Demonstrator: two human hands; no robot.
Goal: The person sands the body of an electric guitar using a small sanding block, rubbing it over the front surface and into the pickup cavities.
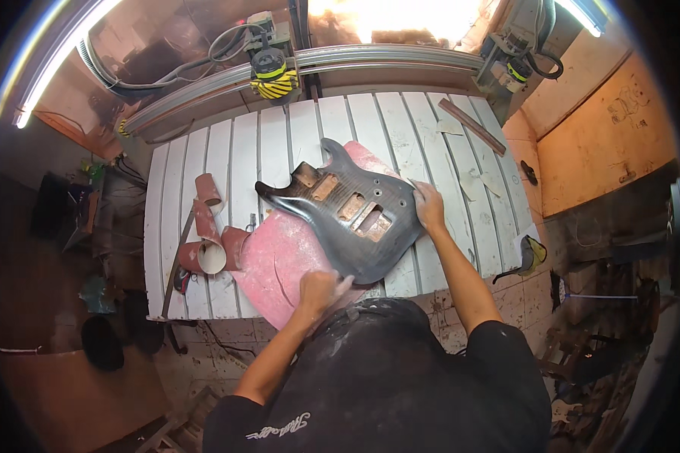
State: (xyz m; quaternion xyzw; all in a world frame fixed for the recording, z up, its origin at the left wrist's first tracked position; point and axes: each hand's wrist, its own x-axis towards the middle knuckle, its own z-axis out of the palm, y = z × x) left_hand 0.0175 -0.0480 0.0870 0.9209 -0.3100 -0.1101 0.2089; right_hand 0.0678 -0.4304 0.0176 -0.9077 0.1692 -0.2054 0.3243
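A dark grey electric guitar body (355, 211) with a faint wood grain lies across a dusty pink pad (268, 260) on a white slatted table (238, 143). Its cut-out cavities show bare wood. At the right edge of the body, my right hand (428, 208) grips the rim, with the thumb side toward the top face. My left hand (321, 291) is curled closed by the lower left edge of the body, over the pad. Some blur covers its fingers, so anything pinched in them cannot be made out.
Several reddish-brown sandpaper rolls (206, 220) lie on the table's left side. A brown wooden strip (472, 127) and pale paper scraps (472, 185) lie at the right. Behind the table, a metal rail (385, 55) carries machine heads (270, 72). A dark cloth-like item (531, 251) hangs at the right corner.
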